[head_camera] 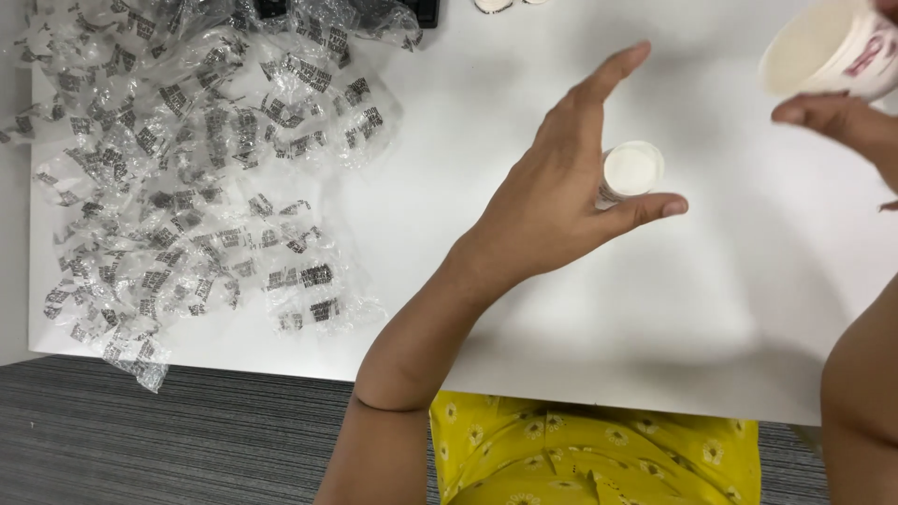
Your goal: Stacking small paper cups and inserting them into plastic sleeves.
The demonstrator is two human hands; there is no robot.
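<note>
White matte tabletop (711, 318) over grey ribbed carpet (140, 440). Head view: left hand (552, 201) spread above the table, fingers apart and gripping nothing; a small white round-lidded plastic container (633, 170) stands on the table in the gap between its forefinger and thumb, contact unclear. Right hand (842, 122), at the upper right edge, carries a tilted white paper cup (828, 47); its grip is mostly out of frame. Crinkled clear plastic wrappers (187, 168) with black print lie heaped at left.

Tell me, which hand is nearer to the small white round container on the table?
Left. The left hand is right against the small white container; the right hand is off to its right, holding a paper cup.
</note>
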